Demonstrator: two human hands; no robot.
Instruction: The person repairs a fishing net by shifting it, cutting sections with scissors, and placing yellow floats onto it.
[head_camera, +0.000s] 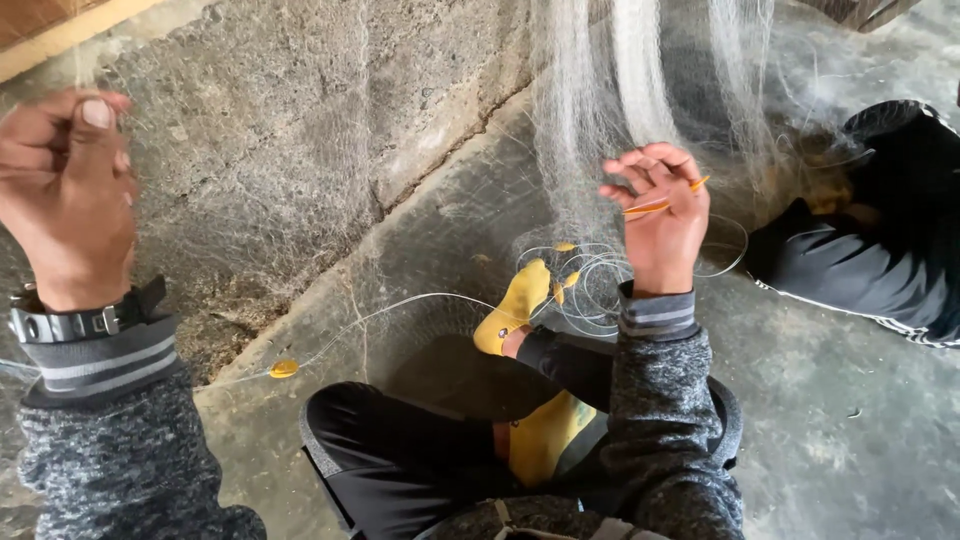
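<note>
A fine pale fishing net (600, 110) hangs from above and spreads over the concrete floor. My left hand (65, 185), raised at the left edge, pinches a strand of the net between thumb and fingers; a watch sits on that wrist. My right hand (660, 225) is lifted in the middle and holds a thin orange netting needle (665, 200) against the mesh. A clear line (400, 305) runs across my lap, with a small yellow float (284, 368) on it. Loose coils of line (600, 285) lie by my yellow-socked foot (515, 305).
A rough concrete wall (300, 120) rises at the left, meeting the floor along a crack. Another person's dark-clothed leg (870, 260) lies at the right, beside the net. I sit cross-legged in black trousers.
</note>
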